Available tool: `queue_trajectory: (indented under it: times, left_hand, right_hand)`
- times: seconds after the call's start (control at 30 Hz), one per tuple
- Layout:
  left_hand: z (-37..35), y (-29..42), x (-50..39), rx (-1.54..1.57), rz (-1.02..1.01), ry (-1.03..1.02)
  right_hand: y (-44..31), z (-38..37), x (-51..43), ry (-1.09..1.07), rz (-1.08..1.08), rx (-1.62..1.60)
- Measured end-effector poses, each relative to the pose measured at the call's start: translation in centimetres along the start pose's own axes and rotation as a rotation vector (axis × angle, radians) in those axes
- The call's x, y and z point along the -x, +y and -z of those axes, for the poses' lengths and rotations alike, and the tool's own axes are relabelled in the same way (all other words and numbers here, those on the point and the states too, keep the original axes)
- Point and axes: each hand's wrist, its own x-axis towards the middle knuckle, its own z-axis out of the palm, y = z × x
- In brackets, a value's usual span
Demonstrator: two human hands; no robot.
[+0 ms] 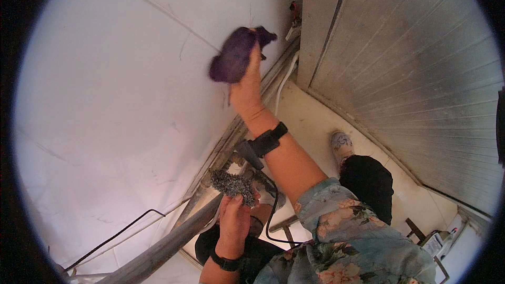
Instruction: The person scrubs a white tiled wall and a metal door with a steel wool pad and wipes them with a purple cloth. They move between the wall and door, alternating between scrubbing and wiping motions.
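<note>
My right hand (248, 79) reaches up and presses a dark purple cloth (234, 55) against the white tiled wall (118, 86). The cloth covers most of its fingers. Lower down, my left hand (234, 221) grips a grey metal-wire scouring pad (233, 185) between thumb and fingers, close to the pipes along the foot of the wall. Both wrists wear black bands.
A ribbed metal panel (394, 86) stands on the right. A thick grey pipe (169, 240) runs low on the left, near a bent dark rod (114, 240). A white hose (285, 83) and a black cable (270, 221) hang near the arms. A shoe (341, 142) rests on the tiled floor.
</note>
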Motion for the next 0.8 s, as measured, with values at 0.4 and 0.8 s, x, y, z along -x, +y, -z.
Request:
queue_trajectory:
  times: [0.4, 0.8]
  left_hand:
    - [0.0, 0.0, -0.2, -0.025, 0.02, 0.026]
    - [-0.3, 0.4, -0.6, 0.0, 0.027, -0.013]
  right_hand:
    - [9.7, 1.6, -1.1, 0.365, -0.5, -0.323]
    - [11.6, 4.9, 0.7, -0.545, -0.646, 0.661]
